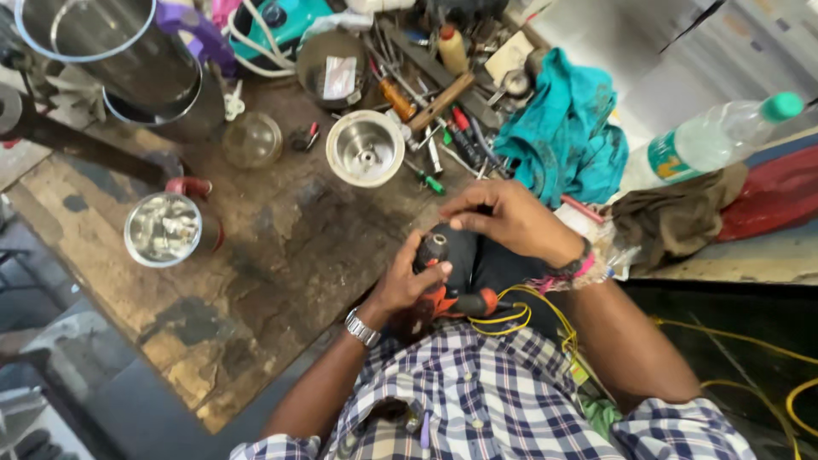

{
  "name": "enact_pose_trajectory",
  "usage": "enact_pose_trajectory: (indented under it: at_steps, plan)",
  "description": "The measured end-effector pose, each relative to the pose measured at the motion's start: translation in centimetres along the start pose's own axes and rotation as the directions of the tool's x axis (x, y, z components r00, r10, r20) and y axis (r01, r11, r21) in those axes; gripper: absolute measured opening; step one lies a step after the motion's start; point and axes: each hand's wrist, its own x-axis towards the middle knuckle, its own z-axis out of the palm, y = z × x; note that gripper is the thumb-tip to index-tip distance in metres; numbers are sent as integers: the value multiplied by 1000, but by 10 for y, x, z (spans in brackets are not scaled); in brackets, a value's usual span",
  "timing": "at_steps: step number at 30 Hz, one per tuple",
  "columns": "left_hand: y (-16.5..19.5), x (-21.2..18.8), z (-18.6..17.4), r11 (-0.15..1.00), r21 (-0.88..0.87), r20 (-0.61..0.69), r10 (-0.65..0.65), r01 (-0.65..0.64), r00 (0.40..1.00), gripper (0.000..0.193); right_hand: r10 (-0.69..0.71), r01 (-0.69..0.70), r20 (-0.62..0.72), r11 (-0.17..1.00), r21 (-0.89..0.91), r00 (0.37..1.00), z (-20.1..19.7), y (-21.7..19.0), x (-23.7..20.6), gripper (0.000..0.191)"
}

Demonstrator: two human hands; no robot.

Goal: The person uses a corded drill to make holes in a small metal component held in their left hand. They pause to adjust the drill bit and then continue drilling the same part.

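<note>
I hold a black motor-like unit point(473, 264) with red-orange parts and yellow wires against my chest, at the near edge of the worn wooden workbench point(281, 247). My left hand point(409, 281), with a metal wristwatch, grips its left side, thumb near a small round shaft end point(433, 248). My right hand point(511, 220), with a dark wristband, is cupped over its top, fingers curled around it.
On the bench stand a steel mixer jar with a red handle point(166, 228), a steel bowl point(366, 147), a glass lid point(253, 140) and large steel jars point(128, 51). Scattered screwdrivers point(426, 111), a teal cloth point(567, 132), a plastic bottle point(716, 136) and a brown rag point(673, 217) lie right.
</note>
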Motion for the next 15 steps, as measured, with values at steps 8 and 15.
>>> enact_pose_trajectory:
  at_steps: [8,15]
  plan:
    - [5,-11,9,995,99,-101,42,-32,994,46,-121,126,-110,991,37,986,7,7,-19,19]
    - [-1,-5,7,998,22,-85,63,-61,994,36,139,56,-200,673,737,970,-6,39,-16,20]
